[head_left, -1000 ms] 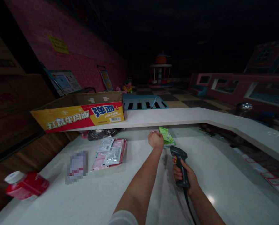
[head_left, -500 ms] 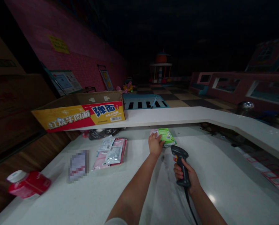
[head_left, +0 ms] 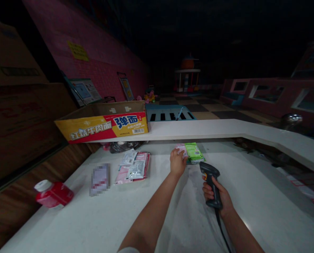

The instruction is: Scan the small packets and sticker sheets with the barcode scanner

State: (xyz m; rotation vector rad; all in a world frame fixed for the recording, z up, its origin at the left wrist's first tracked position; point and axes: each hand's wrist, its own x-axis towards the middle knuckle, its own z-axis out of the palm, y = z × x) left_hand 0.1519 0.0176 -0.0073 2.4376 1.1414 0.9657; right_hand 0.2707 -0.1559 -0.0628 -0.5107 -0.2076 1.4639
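My left hand [head_left: 178, 163] rests on the counter's far side, palm down, with its fingers apart over the pink packet [head_left: 181, 147]. Beside that, touching it on the right, lies a bright green packet [head_left: 195, 151] with a small barcode label. A black handheld barcode scanner [head_left: 211, 188] is wrapped in my right hand [head_left: 223, 200], its head pointing up and left towards the packets. Its cord hangs down to the bottom edge. To the left, a pile of pink and silvery flat packets [head_left: 135, 168] lies on the counter.
A red bottle with a white cap [head_left: 53, 195] lies at left, near a blurred-out flat item [head_left: 100, 179]. An open noodle carton [head_left: 109, 126] sits on the raised white ledge [head_left: 199, 130] across the back. Brown boxes [head_left: 22, 116] are stacked at far left.
The view has turned slightly left, so everything sits further right. My left hand has shifted a little left against the packets, uncovering more green. The scanner stays in my right hand.
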